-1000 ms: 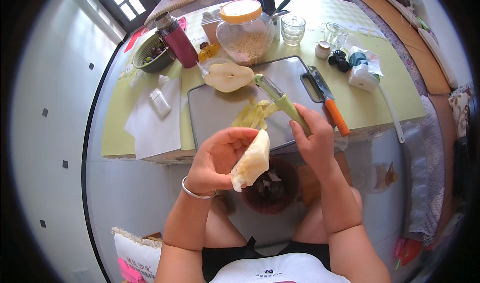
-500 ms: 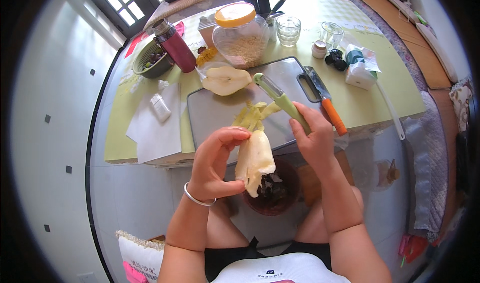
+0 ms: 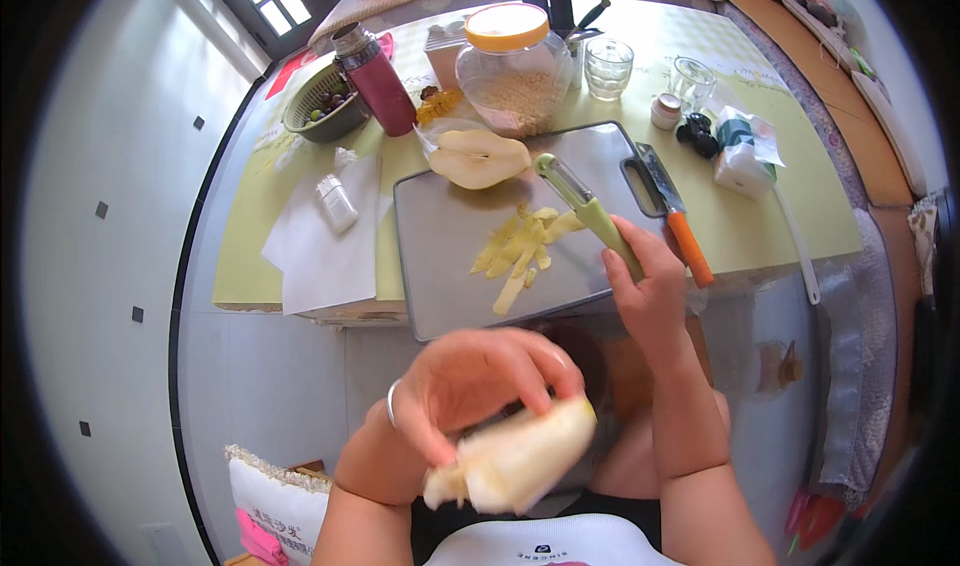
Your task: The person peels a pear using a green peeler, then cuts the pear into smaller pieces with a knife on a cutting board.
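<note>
My left hand (image 3: 490, 381) grips a peeled pear piece (image 3: 525, 458) close to my body, thumb at one end and fingers at the other; it is slightly blurred. Raised over the board's right part, my right hand (image 3: 648, 271) is closed round the handle of a green peeler (image 3: 590, 211), its blade pointing up and left. Below and left of the peeler, pale peelings (image 3: 525, 241) lie in a heap on the metal cutting board (image 3: 450, 266). Another pear half (image 3: 478, 158) rests cut face up at the board's far edge, on a clear plastic bag.
Right of the board lies an orange-handled knife (image 3: 675, 216). Behind stand a yellow-lidded jar (image 3: 510, 76), a maroon flask (image 3: 378, 81), a fruit basket (image 3: 325, 106) and glasses (image 3: 608, 66). Paper sheets (image 3: 330, 251) lie left, a tissue pack (image 3: 745, 156) right. A dark bin (image 3: 580, 356) is partly hidden below.
My left hand has drawn the pear piece down toward my body and turned it. The peeler in my right hand has shifted only slightly. The view has moved a little.
</note>
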Demonstrator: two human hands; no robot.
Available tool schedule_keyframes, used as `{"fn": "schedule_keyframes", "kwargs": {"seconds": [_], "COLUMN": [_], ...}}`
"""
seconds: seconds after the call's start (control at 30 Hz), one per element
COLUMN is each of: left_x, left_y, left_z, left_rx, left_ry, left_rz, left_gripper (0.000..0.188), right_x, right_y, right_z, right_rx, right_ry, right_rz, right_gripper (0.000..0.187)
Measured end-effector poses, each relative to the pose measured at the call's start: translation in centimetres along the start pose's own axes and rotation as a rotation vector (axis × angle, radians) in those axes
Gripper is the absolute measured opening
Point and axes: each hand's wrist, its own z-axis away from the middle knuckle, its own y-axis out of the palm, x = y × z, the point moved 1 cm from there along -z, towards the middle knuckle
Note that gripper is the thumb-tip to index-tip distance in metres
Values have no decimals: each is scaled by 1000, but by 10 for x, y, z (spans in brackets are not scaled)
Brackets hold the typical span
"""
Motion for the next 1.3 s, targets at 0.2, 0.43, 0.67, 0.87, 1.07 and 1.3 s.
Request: {"fn": "schedule_keyframes", "kwargs": {"seconds": [0.2,0.43,0.67,0.87,1.07,1.3], "left_x": [-7,-2,-13,-18,-25,-3], "left_y": [18,18,7,1,-3,3], "left_z": [-7,-16,-23,-26,-29,-14], "left_rx": [363,502,631,612,657,525], "left_ry": [-10,150,120,157,92,235], "left_rz": [-40,-1,-33,-17,-39,28], "left_gripper": [59,57,52,50,49,52], "right_x": [-3,-6,-9,-7,-9,-9], "right_y": [1,10,9,11,13,16], "right_z": [1,2,1,1,1,1], "right_rx": [-7,46,22,34,34,39], "right_ry": [-46,19,1,-59,-51,-71], "right_rz": [29,-27,-14,40,29,55], "right_gripper": [36,36,36,35,35,36]}}
